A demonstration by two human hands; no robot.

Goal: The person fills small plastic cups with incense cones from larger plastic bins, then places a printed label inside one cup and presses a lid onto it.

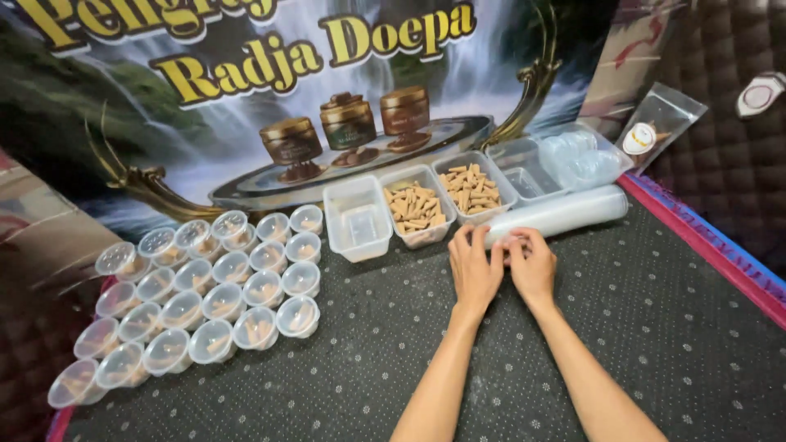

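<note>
Here, left hand [473, 270] and right hand [532, 266] rest side by side on the dark dotted tabletop [655, 327], fingertips pinched on the near end of a long clear sleeve of stacked lids [565, 214] lying behind them. Beyond: four clear rectangular tubs [358, 219], two holding tan incense cones [414, 205]. Left: rows of small lidded cups [237, 290].

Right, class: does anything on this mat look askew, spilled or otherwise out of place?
Mostly tidy. The small lidded cups sit in neat rows, but the nearest corner cups tip onto their sides. Both hands, left hand and right hand, rest on a lying sleeve of cups.
</note>
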